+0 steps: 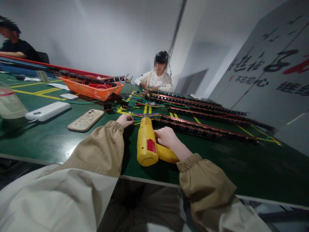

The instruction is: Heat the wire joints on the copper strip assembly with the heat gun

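yellow-lined green table [236, 170]; long black-and-copper strips [200, 128], right; orange basket [91, 92]; beige patterned phone [86, 120]; white corded device [48, 111]

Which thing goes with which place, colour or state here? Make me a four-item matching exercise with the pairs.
1. Heat gun
2. Left hand
3. Phone
4. Basket

A. Orange, with dark parts in it
B. Lying flat on the table in a beige case
C. Gripped by the right hand
D. Beside the coloured wires

Pairs: 1-C, 2-D, 3-B, 4-A
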`<state>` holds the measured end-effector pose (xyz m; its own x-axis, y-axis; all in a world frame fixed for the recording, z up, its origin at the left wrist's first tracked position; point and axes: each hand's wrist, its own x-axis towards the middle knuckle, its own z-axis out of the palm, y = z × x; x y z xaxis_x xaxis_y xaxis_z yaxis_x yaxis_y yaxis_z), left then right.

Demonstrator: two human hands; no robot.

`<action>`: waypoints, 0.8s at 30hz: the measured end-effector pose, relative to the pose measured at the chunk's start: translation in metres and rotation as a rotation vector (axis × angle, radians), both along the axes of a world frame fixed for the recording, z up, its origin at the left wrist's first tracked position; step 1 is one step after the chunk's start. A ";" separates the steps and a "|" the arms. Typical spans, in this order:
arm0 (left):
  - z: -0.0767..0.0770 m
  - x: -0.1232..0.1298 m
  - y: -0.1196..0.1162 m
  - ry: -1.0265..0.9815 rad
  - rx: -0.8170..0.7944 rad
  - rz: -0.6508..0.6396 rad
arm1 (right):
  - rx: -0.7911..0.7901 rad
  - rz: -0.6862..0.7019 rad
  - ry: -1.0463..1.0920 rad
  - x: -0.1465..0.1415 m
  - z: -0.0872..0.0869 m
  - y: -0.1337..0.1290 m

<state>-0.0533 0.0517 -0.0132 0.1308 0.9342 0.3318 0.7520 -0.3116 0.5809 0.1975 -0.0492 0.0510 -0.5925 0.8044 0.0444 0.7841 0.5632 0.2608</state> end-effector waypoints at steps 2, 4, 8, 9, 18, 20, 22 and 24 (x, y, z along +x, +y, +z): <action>-0.002 0.003 0.000 0.004 0.027 0.050 | 0.016 -0.062 -0.007 0.018 0.001 -0.002; -0.004 0.006 0.000 -0.029 0.065 0.099 | 0.017 -0.116 -0.005 0.036 0.003 -0.003; -0.003 0.011 -0.002 -0.235 0.117 0.075 | -0.005 -0.239 -0.003 0.059 0.006 -0.007; -0.002 0.012 -0.003 -0.292 0.122 0.058 | -0.001 -0.250 -0.004 0.061 0.007 -0.008; 0.007 0.017 -0.001 -0.841 -0.042 0.039 | 0.028 -0.169 -0.041 0.049 0.006 -0.008; 0.009 0.018 -0.003 -0.898 -0.122 0.057 | 0.025 -0.160 -0.072 0.043 0.006 -0.006; 0.012 0.019 -0.006 -0.918 -0.158 0.072 | 0.016 -0.146 -0.092 0.035 0.005 -0.003; 0.013 0.018 -0.009 -0.919 -0.166 0.085 | 0.011 -0.120 -0.087 0.026 0.006 -0.001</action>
